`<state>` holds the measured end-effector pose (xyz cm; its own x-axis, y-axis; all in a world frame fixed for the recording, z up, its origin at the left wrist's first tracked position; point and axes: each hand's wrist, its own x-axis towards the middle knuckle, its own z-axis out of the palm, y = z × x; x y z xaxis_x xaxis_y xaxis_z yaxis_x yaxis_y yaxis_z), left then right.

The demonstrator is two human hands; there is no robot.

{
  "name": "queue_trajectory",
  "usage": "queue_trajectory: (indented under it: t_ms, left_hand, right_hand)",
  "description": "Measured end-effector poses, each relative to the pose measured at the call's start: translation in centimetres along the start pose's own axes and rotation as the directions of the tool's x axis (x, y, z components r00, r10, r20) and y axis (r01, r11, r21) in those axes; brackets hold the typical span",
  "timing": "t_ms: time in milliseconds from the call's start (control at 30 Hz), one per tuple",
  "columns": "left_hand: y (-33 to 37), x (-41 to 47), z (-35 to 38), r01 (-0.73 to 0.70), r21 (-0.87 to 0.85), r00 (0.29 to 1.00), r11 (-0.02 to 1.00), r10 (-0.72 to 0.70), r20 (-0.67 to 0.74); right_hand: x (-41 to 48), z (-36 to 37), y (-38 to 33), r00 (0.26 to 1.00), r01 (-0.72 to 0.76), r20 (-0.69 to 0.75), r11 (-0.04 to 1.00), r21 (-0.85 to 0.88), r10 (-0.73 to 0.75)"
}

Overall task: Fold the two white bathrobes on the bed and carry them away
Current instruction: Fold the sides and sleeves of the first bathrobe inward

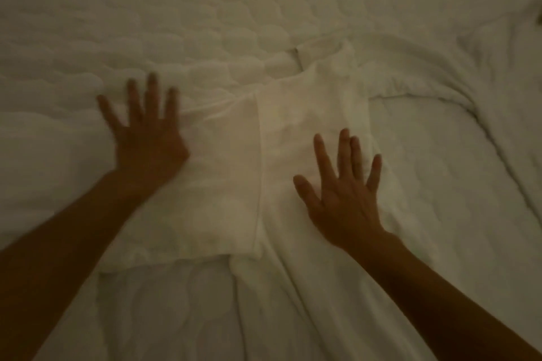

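Feed's dim & blurry. I see one white bathrobe (228,190) lying flat mid-bed (176,9) on the quilted cover, its left part folded in over the middle w/ a straight vertical edge down the centre. Its lower end runs toward the bottom of my view. L hand (146,141) is flat on the robe's left edge, fingers spread & straight, grasping nothing. R hand (343,193) is likewise released, palm down on the robe's right part, fingers splayed. Rumpled white cloth (457,73) lies to the right; can't tell if it's the 2nd robe or bedding
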<state>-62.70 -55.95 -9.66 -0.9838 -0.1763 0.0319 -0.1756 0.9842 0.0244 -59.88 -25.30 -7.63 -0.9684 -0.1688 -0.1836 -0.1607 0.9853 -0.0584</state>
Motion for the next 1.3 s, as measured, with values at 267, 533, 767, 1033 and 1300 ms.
queue_trajectory:
  t_ms: [267, 533, 767, 1033, 1300]
  left_hand:
    - [21.9, 7.3, -0.6, -0.588, -0.121, 0.807, 0.799, 0.590, -0.022]
    - [22.1, 12.7, 5.0, -0.558, -0.067, 0.827, 0.827, 0.561, 0.037]
    - [27.8, 13.3, 6.1, -0.514, -0.044, 0.855, 0.857, 0.516, 0.058]
    - [29.1, 8.6, 2.3, -0.362, 0.174, 0.932, 0.916, 0.360, 0.041]
    - [26.1, -21.1, 3.5, -0.399, -0.140, 0.913, 0.906, 0.407, 0.031]
  right_hand:
    - [2.9, 2.5, 0.5, 0.994, -0.108, -0.001, 0.994, 0.012, 0.108]
    - [3.3, 5.8, 1.0, 0.990, -0.079, -0.103, 0.987, 0.137, 0.094]
    - [3.3, 5.5, 1.6, 0.996, -0.061, -0.058, 0.977, 0.204, 0.074]
    - [-5.8, 4.5, 3.4, 0.998, 0.055, -0.005, 0.965, 0.257, -0.056]
    - [-25.7, 6.8, 7.8, 0.971, 0.240, -0.023, 0.952, 0.189, -0.240]
